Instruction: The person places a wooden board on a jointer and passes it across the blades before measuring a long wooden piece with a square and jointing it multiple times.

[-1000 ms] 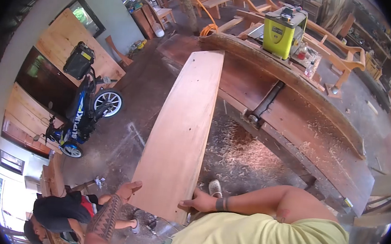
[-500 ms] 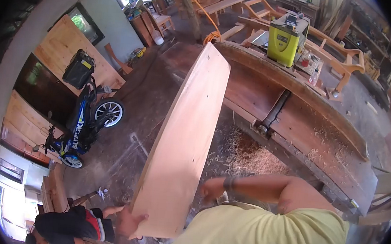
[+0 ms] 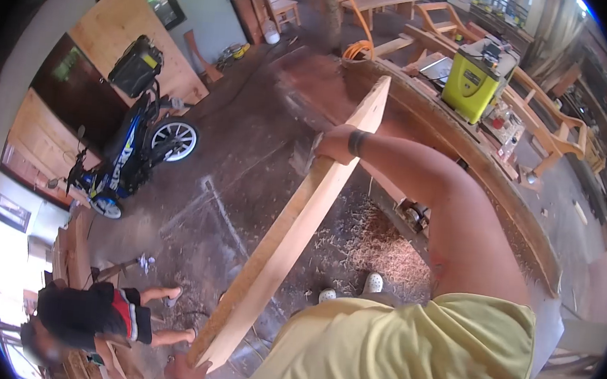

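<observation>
The right hand is curled tight over the long, pale wooden board, and the left hand holds its near end. The board slants in front of the body, thin side up; keep both hands firm so its far tip won't bump the brown wooden rail.

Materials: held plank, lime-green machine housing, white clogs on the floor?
Plank: solid wood, seemingly unfinished; pale, matte face beside a browner, rougher-looking edge.
Lime-green machine housing: probably molded plastic, though painted metal is possible; smooth, evenly colored, rounded corners.
White clogs: likely molded foam or rubber; chunky rounded toes with dark vent-like dots.
</observation>
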A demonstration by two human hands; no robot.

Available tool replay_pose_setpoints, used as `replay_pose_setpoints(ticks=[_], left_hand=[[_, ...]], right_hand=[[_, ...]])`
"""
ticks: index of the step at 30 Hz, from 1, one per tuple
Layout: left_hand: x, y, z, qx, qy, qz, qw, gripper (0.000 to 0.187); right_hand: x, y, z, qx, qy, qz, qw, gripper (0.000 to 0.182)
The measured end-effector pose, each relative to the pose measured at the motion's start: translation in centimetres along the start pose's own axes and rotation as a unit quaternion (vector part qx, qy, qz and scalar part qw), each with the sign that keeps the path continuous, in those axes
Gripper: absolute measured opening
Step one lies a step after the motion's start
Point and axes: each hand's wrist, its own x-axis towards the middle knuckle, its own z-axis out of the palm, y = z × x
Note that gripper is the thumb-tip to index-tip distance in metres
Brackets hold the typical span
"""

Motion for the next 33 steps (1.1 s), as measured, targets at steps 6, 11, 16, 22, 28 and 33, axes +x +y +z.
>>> replay_pose_setpoints(ticks=[6,11,16,22,28,33], left_hand=[[-1.2,-0.6,0.4,0.011,-0.001,-0.011,1.0,0.064],[2.8,-4.8,-0.1,0.009,0.026,0.052,0.998,0.056],[11.3,-1.0,-2.8,-0.09,-0.039,0.136,0.986,0.06],[21.0,5.3,-0.1,-0.022,-0.061,0.335,0.94,0.059],[22.1,18.5,1.0,-0.035,-0.087,0.427,0.9,0.055],[17.8,28.4,1.0,0.022,-0.112,0.466,0.877,0.057]], right_hand=[[-1.8,-0.9,0.1,-0.015,-0.053,-0.088,0.995,0.027],[-11.3,-4.7,-4.4,0.022,-0.053,-0.007,0.998,0.024],[-23.5,-8.2,-6.1,0.048,-0.072,0.111,0.99,0.024],[-38.2,-11.9,-4.5,0.086,-0.15,0.273,0.946,0.033],[-53.7,-17.7,0.3,0.086,-0.145,0.399,0.901,0.032],[-65.3,-23.7,3.2,0.088,-0.142,0.482,0.86,0.033]])
